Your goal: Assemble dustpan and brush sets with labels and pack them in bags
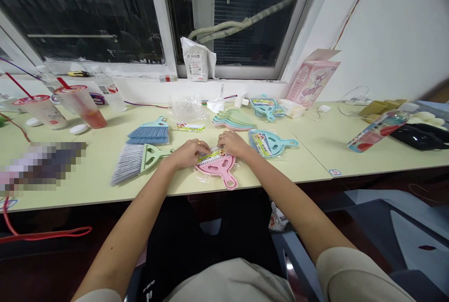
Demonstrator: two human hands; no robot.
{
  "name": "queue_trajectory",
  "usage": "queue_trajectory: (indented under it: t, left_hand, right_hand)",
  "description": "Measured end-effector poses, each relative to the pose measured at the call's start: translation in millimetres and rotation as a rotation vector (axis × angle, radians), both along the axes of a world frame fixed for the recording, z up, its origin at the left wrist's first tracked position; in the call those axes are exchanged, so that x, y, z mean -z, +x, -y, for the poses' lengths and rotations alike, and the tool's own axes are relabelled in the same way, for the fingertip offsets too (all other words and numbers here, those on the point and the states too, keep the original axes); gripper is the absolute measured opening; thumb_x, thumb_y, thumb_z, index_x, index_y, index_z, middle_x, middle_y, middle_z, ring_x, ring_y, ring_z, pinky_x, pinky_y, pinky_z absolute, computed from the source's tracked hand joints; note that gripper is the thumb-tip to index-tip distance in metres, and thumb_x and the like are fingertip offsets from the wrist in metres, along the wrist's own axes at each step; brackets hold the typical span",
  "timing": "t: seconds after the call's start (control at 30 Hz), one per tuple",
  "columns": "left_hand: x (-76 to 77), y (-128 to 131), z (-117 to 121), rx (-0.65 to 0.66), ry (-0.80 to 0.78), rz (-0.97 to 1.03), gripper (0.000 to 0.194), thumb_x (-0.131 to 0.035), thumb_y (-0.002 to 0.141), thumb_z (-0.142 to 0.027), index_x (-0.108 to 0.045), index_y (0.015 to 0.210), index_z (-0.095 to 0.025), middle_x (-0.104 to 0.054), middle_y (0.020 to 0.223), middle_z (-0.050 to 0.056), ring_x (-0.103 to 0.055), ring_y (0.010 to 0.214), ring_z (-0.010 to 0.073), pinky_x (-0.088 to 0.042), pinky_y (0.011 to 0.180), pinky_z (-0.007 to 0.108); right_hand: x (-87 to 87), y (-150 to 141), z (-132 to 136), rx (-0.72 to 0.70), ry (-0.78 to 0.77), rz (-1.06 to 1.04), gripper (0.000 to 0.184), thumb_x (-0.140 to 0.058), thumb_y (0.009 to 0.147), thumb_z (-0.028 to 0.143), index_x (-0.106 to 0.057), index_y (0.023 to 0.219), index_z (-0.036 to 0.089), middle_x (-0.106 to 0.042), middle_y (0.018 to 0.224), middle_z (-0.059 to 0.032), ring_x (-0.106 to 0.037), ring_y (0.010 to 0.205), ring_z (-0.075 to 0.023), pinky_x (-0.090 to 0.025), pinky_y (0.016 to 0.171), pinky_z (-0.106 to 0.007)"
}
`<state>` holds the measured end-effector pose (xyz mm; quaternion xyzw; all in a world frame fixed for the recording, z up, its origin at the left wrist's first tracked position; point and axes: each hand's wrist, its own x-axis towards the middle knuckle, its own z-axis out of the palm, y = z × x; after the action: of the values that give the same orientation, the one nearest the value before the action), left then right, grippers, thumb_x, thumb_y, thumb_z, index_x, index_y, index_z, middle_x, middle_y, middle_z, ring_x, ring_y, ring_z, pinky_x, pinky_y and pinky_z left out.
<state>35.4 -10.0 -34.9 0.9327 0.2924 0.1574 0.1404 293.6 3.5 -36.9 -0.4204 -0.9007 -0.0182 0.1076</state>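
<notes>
A pink dustpan-and-brush set (218, 167) in a clear plastic bag lies at the table's front edge, its handle towards me. My left hand (191, 153) is closed on the bag's upper left edge, beside the printed label card. At the upper right edge, my right hand (233, 144) has its fingers bent and pressed on the same bag. The fingertips partly hide the bag's far end. To the right lies a bagged blue dustpan set (275, 143). Left of my hands are a green-handled brush (149, 158) with grey bristles and blue brushes (149, 133).
Stacked dustpans (233, 119), label cards (189, 127), crumpled clear plastic (187, 108) and more bagged blue sets (266, 107) lie farther back. Drink cups (82, 105) stand left. A pink box (312, 80) and a tilted bottle (379, 129) are right. A chair (396, 227) stands below.
</notes>
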Motion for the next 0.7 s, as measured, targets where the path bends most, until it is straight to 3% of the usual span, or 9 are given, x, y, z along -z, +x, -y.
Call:
queue_trajectory:
  t: [0.2,0.3,0.43,0.7]
  left_hand:
    - [-12.4,9.3,13.8,-0.062,0.047,-0.057,0.046,-0.055,0.083,-0.016,-0.085,0.11,-0.038,-0.077,0.128,-0.001,-0.068,0.111,0.0275,-0.045,0.104,0.045]
    - [-14.6,12.0,20.7,-0.074,0.09,-0.063,0.036,-0.056,0.087,-0.022,-0.085,0.103,-0.037,-0.079,0.123,0.0,-0.068,0.107,0.0283,-0.044,0.099,0.045]
    - [-13.6,13.0,25.3,-0.079,0.141,-0.078,0.034,-0.055,0.087,-0.022,-0.084,0.099,-0.035,-0.079,0.121,0.0,-0.067,0.103,0.0281,-0.042,0.095,0.045]
    - [-10.9,12.9,26.5,-0.125,0.168,-0.133,0.04,-0.052,0.091,-0.023,-0.084,0.11,-0.038,-0.078,0.128,-0.003,-0.064,0.107,0.0294,-0.042,0.097,0.046]
  right_hand:
    - [-1.6,-2.3,6.8,0.007,0.065,-0.019,0.03,-0.054,0.097,0.016,-0.081,0.084,0.019,-0.078,0.096,-0.0107,-0.058,0.1,-0.0281,-0.035,0.098,-0.045]
    - [-0.1,-5.9,6.8,0.039,0.086,-0.067,0.031,-0.059,0.101,0.032,-0.078,0.079,0.02,-0.075,0.088,-0.0102,-0.058,0.1,-0.0289,-0.035,0.101,-0.046]
    - [2.5,-9.7,5.5,0.094,0.067,-0.073,0.032,-0.07,0.096,0.05,-0.076,0.086,0.021,-0.073,0.092,-0.0114,-0.058,0.108,-0.0325,-0.037,0.102,-0.047]
    - [2.6,0.4,2.6,0.143,-0.036,-0.079,0.034,-0.075,0.093,0.053,-0.078,0.105,0.021,-0.066,0.113,-0.0133,-0.053,0.123,-0.0351,-0.036,0.11,-0.05]
